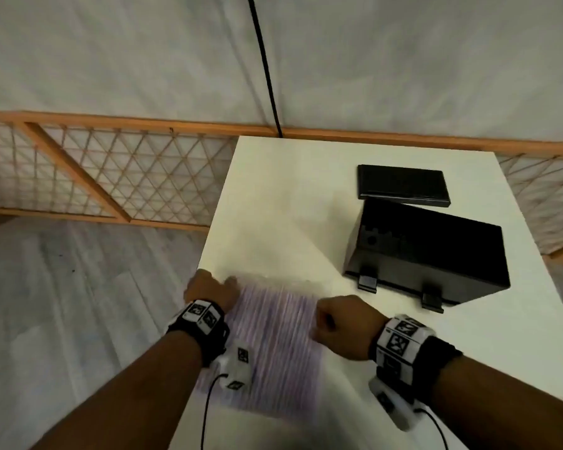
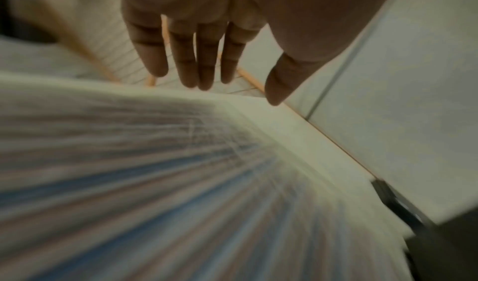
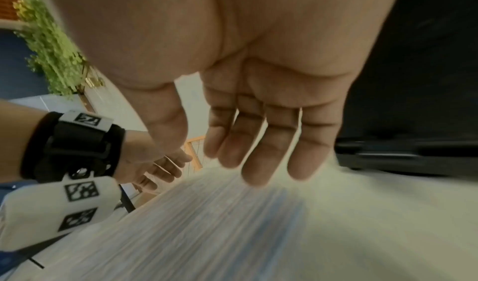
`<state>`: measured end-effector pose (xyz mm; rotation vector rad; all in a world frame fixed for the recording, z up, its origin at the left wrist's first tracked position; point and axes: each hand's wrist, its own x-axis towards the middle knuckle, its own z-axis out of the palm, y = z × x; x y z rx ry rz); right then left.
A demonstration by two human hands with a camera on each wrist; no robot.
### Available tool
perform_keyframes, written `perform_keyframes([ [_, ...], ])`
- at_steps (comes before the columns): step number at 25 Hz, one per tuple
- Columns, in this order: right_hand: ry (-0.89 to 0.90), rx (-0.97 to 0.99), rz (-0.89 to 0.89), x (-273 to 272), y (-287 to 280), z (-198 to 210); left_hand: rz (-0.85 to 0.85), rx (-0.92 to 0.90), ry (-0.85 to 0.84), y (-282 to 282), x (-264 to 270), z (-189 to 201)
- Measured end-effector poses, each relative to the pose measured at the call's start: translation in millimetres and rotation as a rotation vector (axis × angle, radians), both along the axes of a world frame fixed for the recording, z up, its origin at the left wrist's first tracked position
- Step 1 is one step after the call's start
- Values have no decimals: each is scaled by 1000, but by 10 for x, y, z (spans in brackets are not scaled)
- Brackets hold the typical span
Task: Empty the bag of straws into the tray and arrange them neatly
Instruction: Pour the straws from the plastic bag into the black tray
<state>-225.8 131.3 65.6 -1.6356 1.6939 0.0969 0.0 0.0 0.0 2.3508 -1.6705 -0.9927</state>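
A clear bag of striped purple-and-white straws [image 1: 273, 336] lies flat on the white table [image 1: 290, 196] near its front left corner, blurred in every view. My left hand [image 1: 210, 289] hovers at the bag's far left corner; in the left wrist view its fingers [image 2: 201, 60] are straight above the bag [image 2: 181, 183], holding nothing. My right hand [image 1: 338, 323] is over the bag's right edge, with fingers [image 3: 253, 152] hanging loose just above the bag [image 3: 207, 224]. I cannot tell whether they touch it. The black tray [image 1: 426, 258] stands to the right, tilted, with its opening turned away.
A flat black lid [image 1: 403, 185] lies behind the tray. The table's left edge runs just beside my left hand, with grey floor [image 1: 78, 303] below. A wooden lattice railing [image 1: 111, 170] and a hanging black cable [image 1: 267, 76] stand beyond the table.
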Motion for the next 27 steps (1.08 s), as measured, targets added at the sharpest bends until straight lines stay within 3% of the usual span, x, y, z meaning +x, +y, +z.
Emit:
perform_keyframes([
  [4,11,-139,-77,367,-631,-280,128,132,171,-454,94,-186],
  [9,80,-51,-79,763,-1107,-607,-95,165,139,-505,89,-231],
  [12,42,-21,-38,983,-1337,-658,-116,72,314,-396,75,-138],
  [15,-125,-74,62,999,-1410,-531,-4,-11,483,-282,71,19],
  [19,-144,-21,84,559,-1216,-346,269,-60,507,-368,143,186],
  [21,-102,-28,123,416,-1092,-279,144,-81,473,-340,122,272],
  [24,-109,-146,160,379,-1062,-118,-266,-208,474,-204,37,415],
  [26,-114,-203,174,399,-1095,27,-663,-165,268,-235,-21,506],
  [27,-112,-227,176,386,-1108,93,-768,-103,209,-254,-67,616],
])
